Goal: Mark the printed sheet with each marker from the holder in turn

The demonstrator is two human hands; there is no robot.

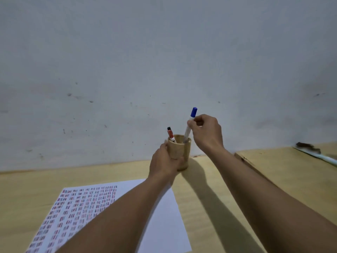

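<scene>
Hiding part of the paper (160,212), your left arm crosses the rows of little red and blue marks. Your left hand (165,161) wraps around the round wooden cup (179,152) on the yellow wooden table (273,176), close to a scuffed white wall (164,61). Your right hand (207,133) pinches the blue marker (190,123), its bottom still inside the cup. A red marker (171,135) leans there too.

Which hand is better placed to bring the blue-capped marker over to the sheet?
The right hand. It already pinches the blue-capped marker, whose lower end sits in the wooden holder. The left hand is wrapped around that holder, steadying it beside the printed sheet.
</scene>
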